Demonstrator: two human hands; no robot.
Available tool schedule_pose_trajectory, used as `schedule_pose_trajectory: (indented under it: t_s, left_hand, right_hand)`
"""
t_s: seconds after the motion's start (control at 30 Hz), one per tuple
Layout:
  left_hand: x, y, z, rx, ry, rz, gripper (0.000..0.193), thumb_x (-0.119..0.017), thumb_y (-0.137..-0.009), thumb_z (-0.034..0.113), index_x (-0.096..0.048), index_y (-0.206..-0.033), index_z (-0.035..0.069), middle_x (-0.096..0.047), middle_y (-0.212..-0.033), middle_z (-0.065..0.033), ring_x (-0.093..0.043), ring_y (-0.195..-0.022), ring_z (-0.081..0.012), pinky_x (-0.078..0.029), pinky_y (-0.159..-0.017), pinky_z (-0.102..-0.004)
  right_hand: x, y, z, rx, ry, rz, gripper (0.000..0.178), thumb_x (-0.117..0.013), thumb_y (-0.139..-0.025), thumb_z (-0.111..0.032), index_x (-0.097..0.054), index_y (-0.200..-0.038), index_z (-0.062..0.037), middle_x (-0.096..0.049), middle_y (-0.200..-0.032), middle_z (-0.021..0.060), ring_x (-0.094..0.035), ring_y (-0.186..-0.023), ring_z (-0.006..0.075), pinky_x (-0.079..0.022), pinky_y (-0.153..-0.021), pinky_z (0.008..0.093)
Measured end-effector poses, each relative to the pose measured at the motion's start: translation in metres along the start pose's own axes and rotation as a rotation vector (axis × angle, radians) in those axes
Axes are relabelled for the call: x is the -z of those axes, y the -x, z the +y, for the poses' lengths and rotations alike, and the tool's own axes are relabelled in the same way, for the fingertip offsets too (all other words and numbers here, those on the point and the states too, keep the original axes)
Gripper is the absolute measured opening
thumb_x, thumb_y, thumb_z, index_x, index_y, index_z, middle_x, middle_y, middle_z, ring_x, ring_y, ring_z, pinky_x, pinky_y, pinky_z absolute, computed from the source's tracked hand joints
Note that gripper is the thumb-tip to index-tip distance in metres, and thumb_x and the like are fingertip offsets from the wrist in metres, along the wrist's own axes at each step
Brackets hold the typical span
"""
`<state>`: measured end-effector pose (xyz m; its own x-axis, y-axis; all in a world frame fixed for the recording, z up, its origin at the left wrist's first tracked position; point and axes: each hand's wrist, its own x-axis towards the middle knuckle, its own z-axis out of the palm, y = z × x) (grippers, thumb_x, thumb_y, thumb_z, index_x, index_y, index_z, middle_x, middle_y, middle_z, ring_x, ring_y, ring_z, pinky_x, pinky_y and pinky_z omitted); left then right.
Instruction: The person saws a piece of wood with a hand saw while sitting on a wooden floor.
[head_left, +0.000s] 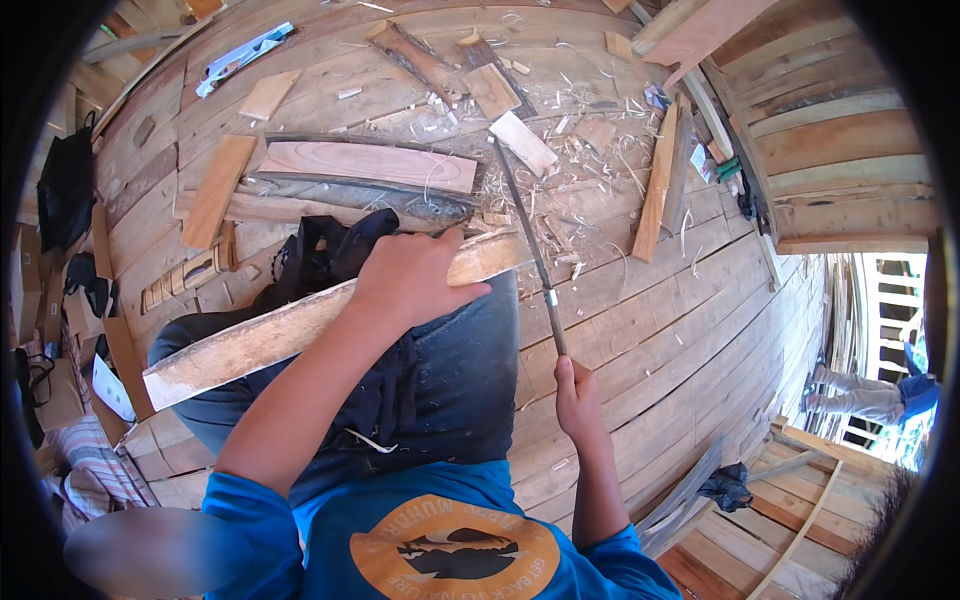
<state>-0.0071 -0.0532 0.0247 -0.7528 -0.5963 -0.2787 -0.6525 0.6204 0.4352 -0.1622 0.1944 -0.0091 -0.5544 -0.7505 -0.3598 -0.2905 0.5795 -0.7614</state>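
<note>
Across my lap lies a long, pale, rough-cut piece of wood [270, 345], slanting from lower left up to the right. My left hand [415, 270] is closed over its upper part, thumb along the near side. In my right hand [580, 395] is the handle of a long, narrow-bladed knife [522, 210], with a light metal band where blade and handle meet. Its blade points away and up, passing just beside the right end of the wood; whether they touch I cannot tell. A dark cloth [335, 250] is bunched on my lap beneath the wood.
Wood shavings and chips [560, 210] litter the plank floor ahead. A pinkish board [370, 165], a brown board [218, 190] and a pale block [524, 143] lie among them. A long plank [657, 185] rests at the right. Another person [870, 395] stands at the far right.
</note>
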Motion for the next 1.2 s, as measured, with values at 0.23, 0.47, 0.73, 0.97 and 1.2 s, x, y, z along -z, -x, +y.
schedule_pose_trajectory:
  t_s: [0.23,0.47,0.73,0.97,1.2]
  left_hand:
    - [0.000,-0.004,0.002,0.033,0.001,-0.023,0.065,-0.063,-0.078,0.061,-0.060,-0.106,0.001,-0.068,-0.081,-0.0194,-0.067,-0.081,-0.0341,-0.052,-0.072,-0.0441]
    - [-0.001,-0.006,-0.004,0.015,0.042,0.004,0.065,-0.064,-0.077,0.060,-0.061,-0.105,0.001,-0.068,-0.082,-0.0197,-0.067,-0.081,-0.0344,-0.053,-0.073,-0.0439]
    - [0.001,-0.007,-0.002,0.036,0.027,-0.058,0.065,-0.064,-0.078,0.059,-0.061,-0.105,0.001,-0.068,-0.084,-0.0197,-0.067,-0.085,-0.0337,-0.053,-0.075,-0.0423]
    - [0.002,-0.004,-0.004,0.033,0.071,-0.042,0.064,-0.064,-0.078,0.059,-0.062,-0.105,0.001,-0.068,-0.085,-0.0194,-0.067,-0.084,-0.0347,-0.053,-0.075,-0.0428]
    - [-0.003,-0.003,-0.006,0.012,0.054,-0.005,0.062,-0.065,-0.078,0.058,-0.062,-0.102,0.001,-0.068,-0.084,-0.0196,-0.067,-0.084,-0.0341,-0.053,-0.075,-0.0424]
  right_hand:
    - [-0.009,-0.012,0.015,-0.005,0.010,0.000,0.048,-0.043,-0.102,-0.035,-0.044,-0.070,0.0014,-0.038,-0.057,0.0080,-0.036,-0.058,0.0142,-0.033,-0.053,0.0369]
    - [-0.007,-0.021,0.026,-0.047,-0.103,-0.074,0.048,-0.041,-0.103,-0.035,-0.043,-0.069,-0.0011,-0.038,-0.058,0.0034,-0.035,-0.057,0.0125,-0.031,-0.052,0.0340]
    - [0.013,-0.014,-0.018,-0.076,-0.518,0.058,0.044,-0.040,-0.101,-0.045,-0.050,-0.081,-0.0070,-0.035,-0.061,-0.0066,-0.029,-0.052,0.0032,-0.022,-0.044,0.0228]
    - [0.014,-0.011,0.006,0.146,0.254,0.170,0.027,-0.065,-0.092,-0.022,-0.056,-0.106,0.0003,-0.059,-0.068,0.0176,-0.063,-0.059,0.0239,-0.047,-0.053,0.0356]
    - [0.003,-0.005,0.010,0.030,0.098,0.113,0.026,-0.057,-0.096,-0.018,-0.054,-0.115,-0.0009,-0.063,-0.068,0.0162,-0.065,-0.057,0.0304,-0.049,-0.054,0.0394]
